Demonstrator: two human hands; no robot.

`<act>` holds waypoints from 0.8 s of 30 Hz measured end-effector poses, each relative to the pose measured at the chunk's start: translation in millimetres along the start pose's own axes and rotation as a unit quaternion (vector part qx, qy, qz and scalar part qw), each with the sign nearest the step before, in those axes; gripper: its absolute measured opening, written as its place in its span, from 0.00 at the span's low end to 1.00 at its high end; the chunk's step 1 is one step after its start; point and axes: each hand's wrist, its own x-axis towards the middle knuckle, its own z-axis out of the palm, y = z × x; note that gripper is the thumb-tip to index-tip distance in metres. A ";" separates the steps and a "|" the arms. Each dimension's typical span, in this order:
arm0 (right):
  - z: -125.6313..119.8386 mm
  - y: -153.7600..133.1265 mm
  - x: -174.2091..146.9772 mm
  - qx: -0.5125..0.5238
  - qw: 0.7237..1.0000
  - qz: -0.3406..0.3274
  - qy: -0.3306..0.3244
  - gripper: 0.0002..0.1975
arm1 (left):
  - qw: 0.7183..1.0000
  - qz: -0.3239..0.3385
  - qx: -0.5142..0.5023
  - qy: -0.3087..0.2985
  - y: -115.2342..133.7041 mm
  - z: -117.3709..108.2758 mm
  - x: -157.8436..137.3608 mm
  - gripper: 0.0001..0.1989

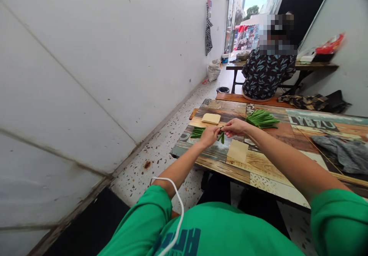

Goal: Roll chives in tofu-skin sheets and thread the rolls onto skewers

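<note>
My left hand and my right hand meet over the table, fingers closed in a pinch. Between them a few green chives hang down, gripped at the fingertips. More chive stalks show on the left side of my left hand; whether they join those in my fingers I cannot tell. A larger bunch of chives lies beyond my right forearm. Behind my hands rests a stack of pale yellow sheets, and a single similar sheet lies nearer to me.
The wood-patterned table has a grey cloth on its right. Thin sticks lie by the larger bunch. Across it stands a bench, where a person sits at another table. A white wall runs along the left.
</note>
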 end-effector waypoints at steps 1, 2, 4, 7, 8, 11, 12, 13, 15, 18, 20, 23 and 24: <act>1.4 2.9 -3.2 0.026 1.000 0.005 0.014 0.13 | 0.999 -0.011 -0.031 0.022 2.3 9.7 -2.1 0.14; 3.0 5.4 -6.6 0.046 0.999 0.007 0.029 0.13 | 0.997 -0.021 -0.058 0.041 4.9 18.7 -4.3 0.14; 5.6 10.0 -13.5 0.077 0.996 0.012 0.052 0.14 | 0.993 -0.037 -0.096 0.064 10.0 33.7 -7.8 0.15; 5.3 16.9 -24.5 0.124 0.989 0.007 0.083 0.14 | 0.989 -0.039 -0.135 0.050 16.3 45.3 -8.1 0.15; 3.8 19.5 -28.3 0.140 0.986 -0.001 0.094 0.13 | 0.986 -0.038 -0.157 0.034 17.9 46.3 -6.4 0.15; -3.7 29.3 -39.7 0.179 0.976 -0.044 0.117 0.12 | 0.969 -0.033 -0.242 -0.029 20.7 43.0 1.0 0.18; -6.6 33.8 -43.3 0.187 0.974 -0.057 0.117 0.12 | 0.966 -0.022 -0.251 -0.052 21.1 40.8 3.2 0.19; -9.3 39.0 -46.7 0.193 0.972 -0.068 0.114 0.12 | 0.967 0.001 -0.244 -0.068 21.2 38.8 4.7 0.20; -13.3 52.5 -52.4 0.203 0.969 -0.084 0.109 0.14 | 0.975 0.076 -0.195 -0.077 20.1 36.8 5.4 0.18; -14.0 80.0 -58.5 0.219 0.964 -0.109 0.107 0.19 | 0.975 0.154 -0.155 -0.025 15.0 43.3 -0.3 0.13; -10.9 101.4 -61.3 0.206 0.962 -0.135 0.122 0.22 | 0.972 0.158 -0.171 0.008 9.6 53.2 -7.2 0.11; -3.5 131.4 -66.6 0.091 0.964 -0.183 0.172 0.21 | 0.971 0.171 -0.169 -0.003 1.6 68.0 -18.4 0.09; -1.1 139.5 -69.1 0.030 0.958 -0.204 0.199 0.19 | 0.970 0.181 -0.159 -0.025 -0.4 71.2 -21.4 0.09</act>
